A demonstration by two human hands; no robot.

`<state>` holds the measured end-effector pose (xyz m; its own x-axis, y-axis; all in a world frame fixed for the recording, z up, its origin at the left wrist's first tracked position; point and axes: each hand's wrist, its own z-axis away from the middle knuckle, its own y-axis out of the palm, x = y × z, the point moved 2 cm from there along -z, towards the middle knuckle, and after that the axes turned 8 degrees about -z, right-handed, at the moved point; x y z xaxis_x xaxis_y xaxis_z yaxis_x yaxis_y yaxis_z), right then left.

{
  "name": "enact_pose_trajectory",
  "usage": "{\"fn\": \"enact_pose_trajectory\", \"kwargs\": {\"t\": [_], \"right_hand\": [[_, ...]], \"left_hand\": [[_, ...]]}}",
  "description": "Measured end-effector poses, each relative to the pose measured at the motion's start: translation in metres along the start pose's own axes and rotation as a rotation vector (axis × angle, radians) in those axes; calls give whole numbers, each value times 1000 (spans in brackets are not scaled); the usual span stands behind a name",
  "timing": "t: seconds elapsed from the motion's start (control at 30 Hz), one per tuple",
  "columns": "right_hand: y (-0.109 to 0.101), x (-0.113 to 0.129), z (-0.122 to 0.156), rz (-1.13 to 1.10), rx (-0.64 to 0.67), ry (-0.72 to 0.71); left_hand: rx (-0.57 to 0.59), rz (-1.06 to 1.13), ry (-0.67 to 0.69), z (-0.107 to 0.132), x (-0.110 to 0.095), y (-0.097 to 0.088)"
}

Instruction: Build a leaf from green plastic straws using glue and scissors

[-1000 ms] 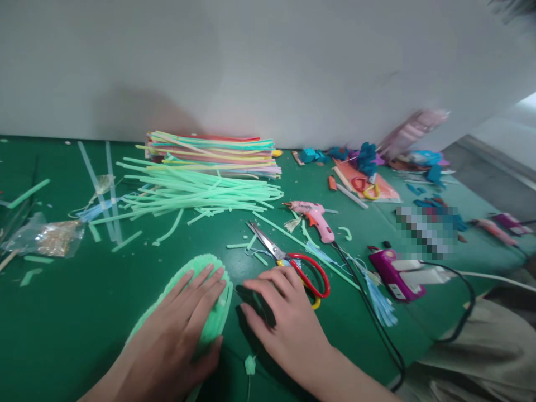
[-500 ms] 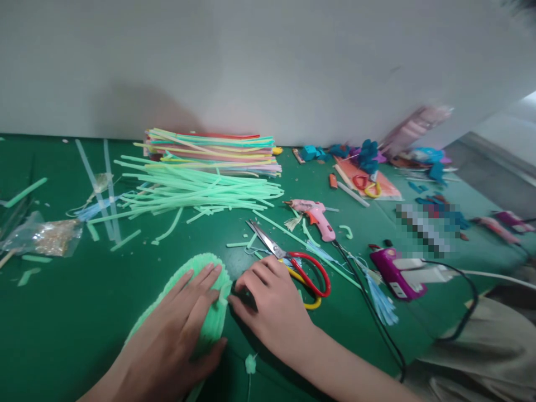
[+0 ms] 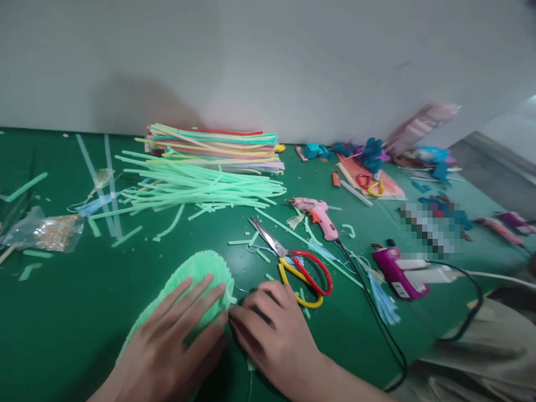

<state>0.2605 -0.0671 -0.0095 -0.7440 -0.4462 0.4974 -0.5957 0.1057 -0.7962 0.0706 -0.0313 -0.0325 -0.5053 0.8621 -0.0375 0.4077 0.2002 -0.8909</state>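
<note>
A mint-green fuzzy piece (image 3: 203,271), built from pipe cleaners laid side by side with a rounded end, is under my left hand (image 3: 180,335). The fingers of that hand stretch across its top, and the thumb is mostly hidden at the lower side. At the piece's right edge my right hand (image 3: 272,329) is closed in a pinch, its fingertips close to my left index finger. What the pinch holds is hidden. A thin wire (image 3: 242,290) sticks out between the piece and my right hand. Scissors (image 3: 288,257) with red and yellow handles lie just beyond my right hand.
Loose green pipe cleaners (image 3: 205,187) lie ahead, before a multicoloured bundle (image 3: 218,148) by the wall. A pink glue gun (image 3: 316,215) with a black cord, a purple power strip (image 3: 397,273) and blue tassels (image 3: 383,301) lie right. A bag of beads (image 3: 46,231) is left.
My right hand has moved slightly down, its fingers drawn closer together. My left fingers have shifted over the green piece, leaving more of its rounded end showing, and the thin wire now shows.
</note>
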Motion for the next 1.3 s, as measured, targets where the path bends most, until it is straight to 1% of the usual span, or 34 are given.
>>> {"fn": "enact_pose_trajectory", "kwargs": {"t": [0.1,0.3,0.37,0.43,0.5,0.6,0.7,0.83,1.0,1.07,1.17,1.23,1.3], "right_hand": [[-2,4,7,21,-4,-35],[-5,4,9,57,30,-14],[-4,3,8,77,39,0],[-3,3,9,104,51,6],[-2,2,9,123,62,2],[-2,1,9,115,61,-14],[-3,0,8,93,51,-27],[-3,1,10,88,35,-60],[-2,0,13,107,57,-31],[-5,0,9,58,50,-12],[-10,-2,-5,-49,-11,24],[-11,-5,-18,-67,-12,-5],[-9,-10,-28,-67,50,-83]], "left_hand": [[-7,15,-36,2,-3,-1],[1,-1,17,0,-1,-1],[-34,13,18,-1,-2,-1],[-88,50,-22,-1,-3,-1],[-110,103,-66,-1,-4,-1],[-84,161,-64,1,-5,-3],[-64,161,-44,3,-6,-4],[-54,155,-62,5,-8,-3],[-38,121,-72,0,-7,-2],[-38,105,-76,-4,-5,-4],[-46,98,-49,-9,-4,-7],[-41,117,-39,-9,-3,-8],[-32,142,-63,-6,-3,-6]]}}
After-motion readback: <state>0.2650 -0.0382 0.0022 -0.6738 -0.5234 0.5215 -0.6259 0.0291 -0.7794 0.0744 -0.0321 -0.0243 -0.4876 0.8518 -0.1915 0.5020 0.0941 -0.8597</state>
